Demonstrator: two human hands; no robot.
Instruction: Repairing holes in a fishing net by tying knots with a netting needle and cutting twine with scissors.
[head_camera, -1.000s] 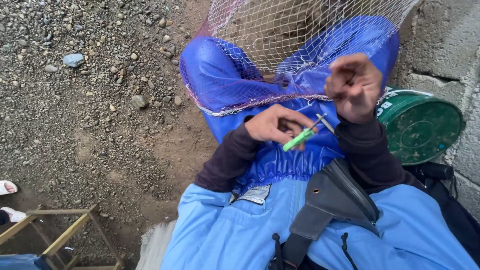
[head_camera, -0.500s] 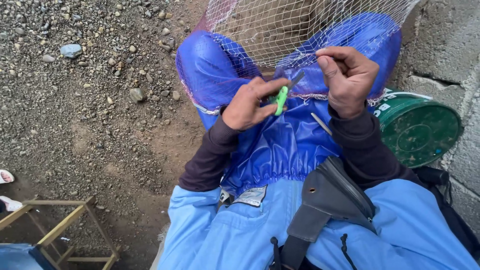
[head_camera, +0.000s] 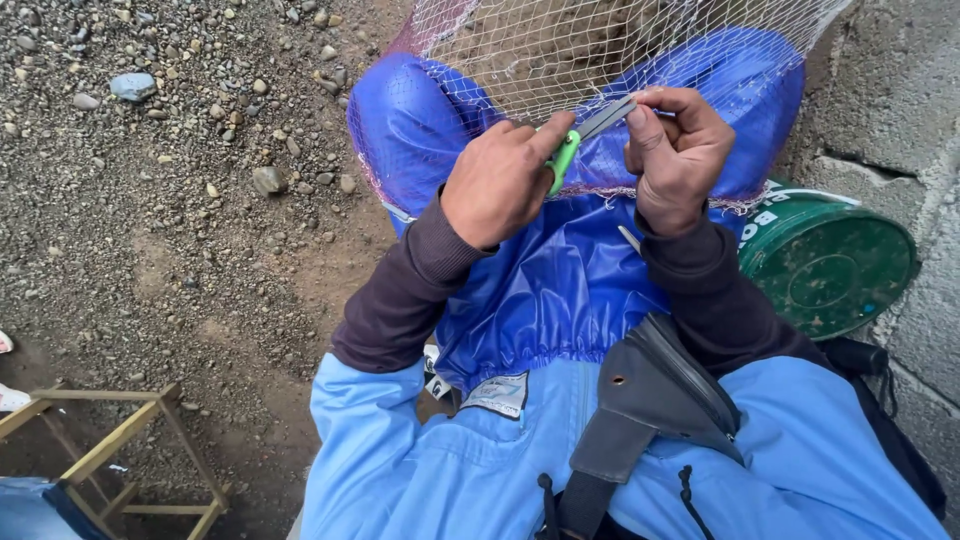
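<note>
Both hands work close: left hand (head_camera: 497, 180) grips green snips (head_camera: 578, 140), right hand (head_camera: 680, 150) pinches net (head_camera: 560, 50); a slip could nick fingers.

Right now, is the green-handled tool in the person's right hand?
No, the left hand grips the green-handled tool, while the right hand pinches the net at the blade's tip.
</note>
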